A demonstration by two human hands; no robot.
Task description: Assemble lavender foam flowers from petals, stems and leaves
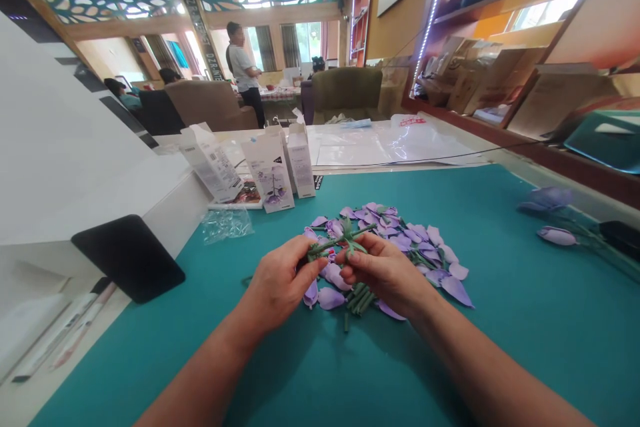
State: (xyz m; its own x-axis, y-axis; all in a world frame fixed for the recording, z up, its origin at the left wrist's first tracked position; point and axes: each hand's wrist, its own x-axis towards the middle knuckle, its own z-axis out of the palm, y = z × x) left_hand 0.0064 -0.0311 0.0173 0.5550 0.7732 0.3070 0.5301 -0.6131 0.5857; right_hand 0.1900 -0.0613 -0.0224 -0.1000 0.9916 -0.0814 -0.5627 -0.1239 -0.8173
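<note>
My left hand [278, 281] and my right hand [384, 272] meet over a pile of purple petals [407, 240] on the teal mat [500, 320]. Both pinch the same green stem piece [336, 243], which runs from my left fingertips up to the right and has green leaf tips at its middle. Under my right hand lie several loose green stems [357, 300]. More petals lie beneath and between the hands, partly hidden by them.
Three white boxes [273, 170] stand open at the mat's far left. A crumpled clear bag [226, 223] lies beside them, a black pad [129, 257] at the left edge. Finished purple flowers [556, 235] lie at the right. A person stands far behind, others sit.
</note>
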